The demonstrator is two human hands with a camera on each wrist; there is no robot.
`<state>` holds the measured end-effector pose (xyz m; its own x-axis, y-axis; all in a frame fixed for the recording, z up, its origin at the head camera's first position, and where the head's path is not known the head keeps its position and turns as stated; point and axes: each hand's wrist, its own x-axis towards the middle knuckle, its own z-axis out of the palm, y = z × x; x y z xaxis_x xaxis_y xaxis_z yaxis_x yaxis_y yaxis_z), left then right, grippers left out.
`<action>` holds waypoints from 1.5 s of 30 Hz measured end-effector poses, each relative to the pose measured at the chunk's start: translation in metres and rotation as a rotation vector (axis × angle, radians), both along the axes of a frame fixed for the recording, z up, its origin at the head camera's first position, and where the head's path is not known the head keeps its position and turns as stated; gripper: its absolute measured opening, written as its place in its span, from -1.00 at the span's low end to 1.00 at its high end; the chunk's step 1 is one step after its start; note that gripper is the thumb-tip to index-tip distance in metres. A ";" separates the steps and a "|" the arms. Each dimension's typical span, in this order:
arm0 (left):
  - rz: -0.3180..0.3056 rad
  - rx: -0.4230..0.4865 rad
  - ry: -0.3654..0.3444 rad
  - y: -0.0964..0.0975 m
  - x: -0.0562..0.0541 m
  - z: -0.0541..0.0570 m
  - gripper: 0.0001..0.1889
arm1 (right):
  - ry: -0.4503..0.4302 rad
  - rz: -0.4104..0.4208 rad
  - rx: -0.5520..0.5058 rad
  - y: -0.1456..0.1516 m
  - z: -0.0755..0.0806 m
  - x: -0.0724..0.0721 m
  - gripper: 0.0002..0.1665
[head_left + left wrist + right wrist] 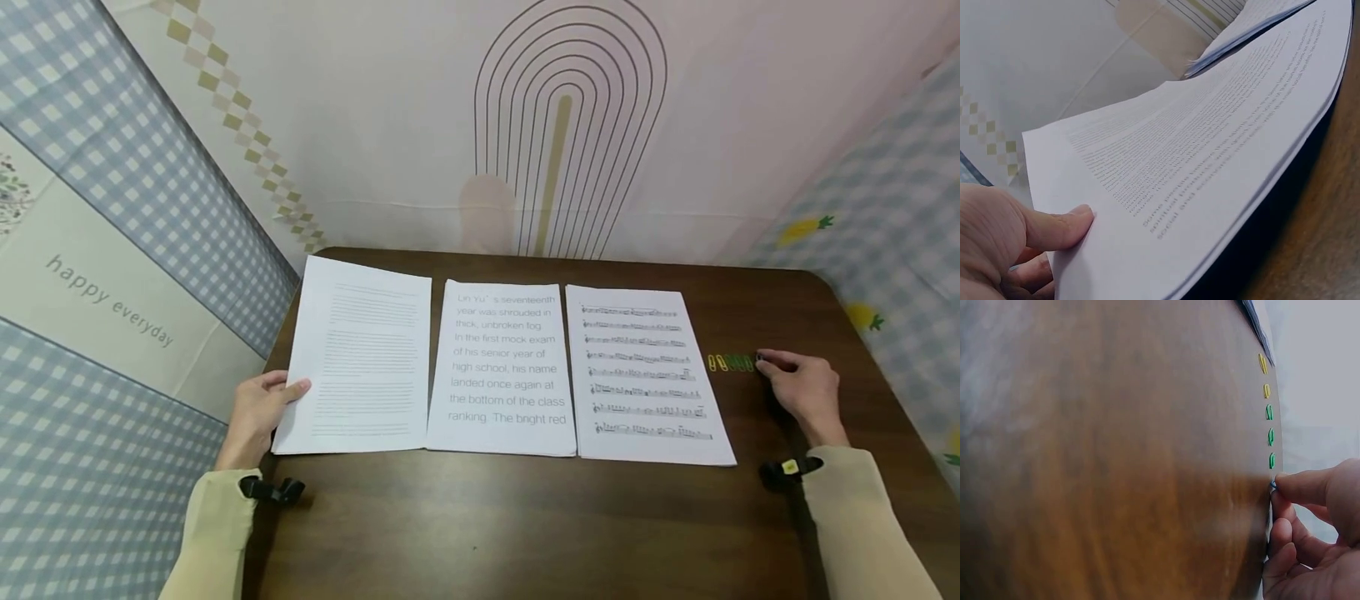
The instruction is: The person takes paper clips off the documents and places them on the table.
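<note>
My left hand (pixel 258 417) grips the left edge of the leftmost stack of printed paper (pixel 367 367), thumb on top and the other fingers underneath. In the left wrist view that stack bends, and its near edge stands above the table. My right hand (pixel 804 392) is at the right end of a row of paper clips (pixel 731 363). Between its thumb and index finger it pinches a small blue paper clip (pixel 1274 484), mostly covered by the fingertips. Beside it lie several green paper clips (pixel 1270 436) and two yellow paper clips (pixel 1266 391).
A large-print text stack (pixel 498 367) lies in the middle, and a sheet-music stack (pixel 648 375) to its right. All are on a dark brown wooden table (pixel 480 525). A patterned cloth (pixel 390 125) hangs behind, with checked cloth (pixel 97 467) at the left.
</note>
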<state>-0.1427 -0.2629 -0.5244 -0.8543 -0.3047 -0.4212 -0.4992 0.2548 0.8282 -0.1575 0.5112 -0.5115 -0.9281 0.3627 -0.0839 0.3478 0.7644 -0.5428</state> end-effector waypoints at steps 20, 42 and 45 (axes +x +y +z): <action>-0.078 -0.160 -0.064 -0.013 -0.015 0.004 -0.42 | -0.080 -0.046 -0.126 -0.004 0.003 -0.003 -0.27; -0.215 -0.550 0.133 -0.014 -0.001 0.011 -0.53 | 0.038 -0.115 -0.307 -0.009 0.004 -0.001 -0.28; -0.236 -0.594 0.147 -0.012 0.001 0.009 -0.52 | 0.093 -0.102 -0.367 -0.009 0.006 0.005 -0.32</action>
